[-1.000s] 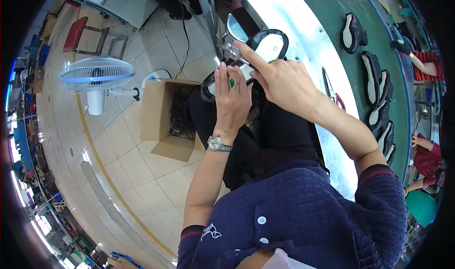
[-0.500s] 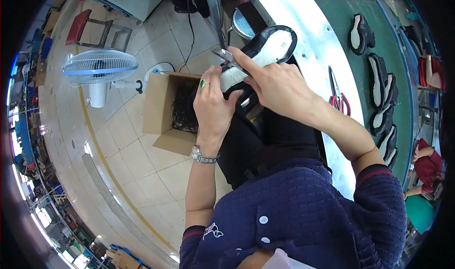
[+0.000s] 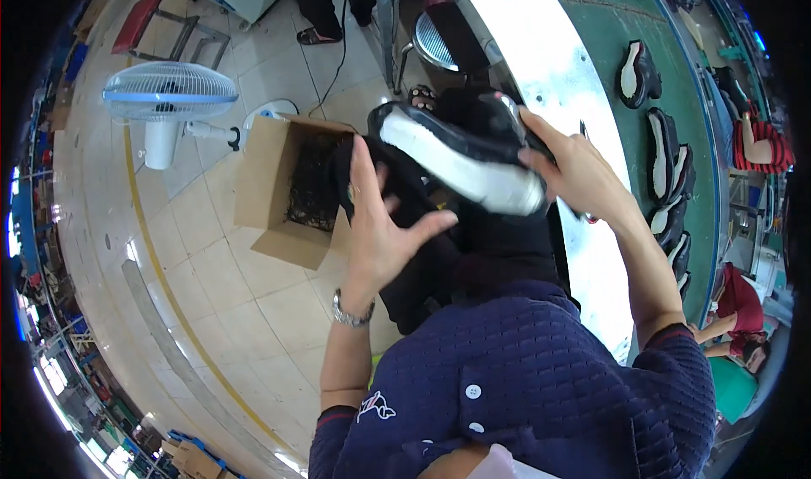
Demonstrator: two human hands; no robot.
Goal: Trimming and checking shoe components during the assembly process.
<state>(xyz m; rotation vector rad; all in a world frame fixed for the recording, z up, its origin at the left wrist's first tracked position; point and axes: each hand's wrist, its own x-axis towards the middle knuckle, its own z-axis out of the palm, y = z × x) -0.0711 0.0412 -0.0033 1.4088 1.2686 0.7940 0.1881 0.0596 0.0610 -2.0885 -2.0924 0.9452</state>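
Over on the tiled floor at the left stand a white pedestal fan [image 3: 169, 95] and an open brown cardboard box [image 3: 283, 193] of dark scraps, near the lap for dropping waste. Beside it, the left hand [image 3: 380, 225] hovers with fingers spread wide, holding nothing. A black shoe with a white sole [image 3: 460, 154] is tilted sole-up for inspection, the right hand [image 3: 579, 171] gripping its heel. Further right, similar shoes [image 3: 663, 171] line a green conveyor belt [image 3: 617, 23].

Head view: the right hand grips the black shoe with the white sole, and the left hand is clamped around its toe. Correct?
Not quite. In the head view the right hand does grip the black shoe, but the left hand is open, fingers spread, just below the shoe and not clamped around it.
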